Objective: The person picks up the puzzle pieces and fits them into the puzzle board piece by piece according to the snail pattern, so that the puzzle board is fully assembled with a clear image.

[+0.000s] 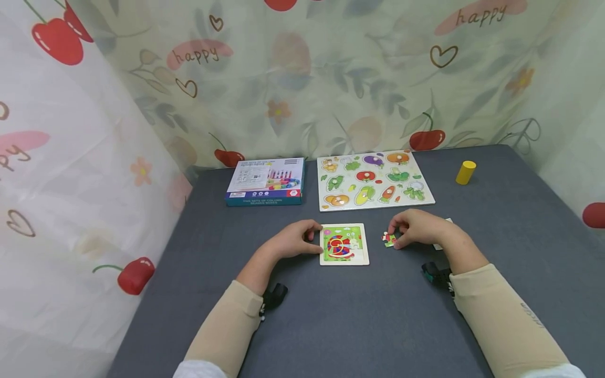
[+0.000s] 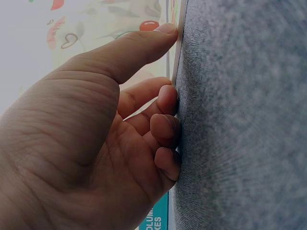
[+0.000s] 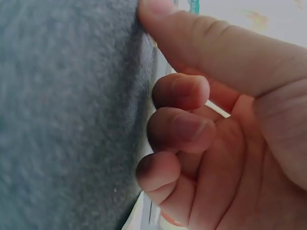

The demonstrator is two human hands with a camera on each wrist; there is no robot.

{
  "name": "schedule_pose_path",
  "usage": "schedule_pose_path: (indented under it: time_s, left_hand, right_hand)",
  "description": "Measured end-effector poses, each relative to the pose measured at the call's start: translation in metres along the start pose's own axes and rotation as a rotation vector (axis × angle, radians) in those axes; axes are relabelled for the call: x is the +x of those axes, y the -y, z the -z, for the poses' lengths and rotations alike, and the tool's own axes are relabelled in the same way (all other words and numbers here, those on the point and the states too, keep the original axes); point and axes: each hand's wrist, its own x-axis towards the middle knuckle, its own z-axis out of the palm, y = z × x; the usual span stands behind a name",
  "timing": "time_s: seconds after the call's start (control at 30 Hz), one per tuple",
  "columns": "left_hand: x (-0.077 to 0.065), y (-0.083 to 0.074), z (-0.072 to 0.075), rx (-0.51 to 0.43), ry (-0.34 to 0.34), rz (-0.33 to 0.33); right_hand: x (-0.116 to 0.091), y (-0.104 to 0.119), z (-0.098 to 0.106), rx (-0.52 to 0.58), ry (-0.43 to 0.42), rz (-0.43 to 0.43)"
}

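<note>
A small square jigsaw puzzle (image 1: 344, 261) with a pale frame lies flat on the table, showing a colourful snail on green; white patches show at the picture's right side. My left hand (image 1: 295, 240) holds its left edge, with the thumb at the lower part and the index finger at the upper corner. In the left wrist view the other fingers (image 2: 165, 127) curl down against the table. Just right of the puzzle, my right hand (image 1: 418, 228) pinches a small green and red jigsaw piece (image 1: 388, 240) between thumb and fingers, close over the table.
A flat white object (image 1: 438, 247) shows partly behind the right wrist. Farther back are a blue and white box (image 1: 264, 182), a vegetable picture board (image 1: 375, 181) and a yellow cylinder (image 1: 465, 172). Printed curtains border the grey table (image 1: 331, 325) at the back and sides.
</note>
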Motion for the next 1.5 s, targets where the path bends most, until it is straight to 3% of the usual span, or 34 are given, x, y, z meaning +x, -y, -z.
schedule_pose_path:
  time_s: [0.43,0.77,1.17,1.5]
  left_hand:
    - [-0.001,0.0,0.0,-0.005,0.0,0.0]
    - [-0.001,-0.002,0.001,-0.007,-0.001,-0.001]
    - [0.0,0.0,0.0,-0.004,0.001,-0.006]
    - [0.0,0.001,0.001,0.002,-0.007,-0.007]
  right_hand:
    - [0.007,0.013,-0.009,-0.025,-0.112,0.035]
    - [-0.005,0.048,-0.011,-0.078,-0.18,0.108]
    - [-0.012,0.072,-0.026,-0.112,-0.165,0.171]
    - [0.003,0.065,-0.044,-0.065,-0.069,0.193]
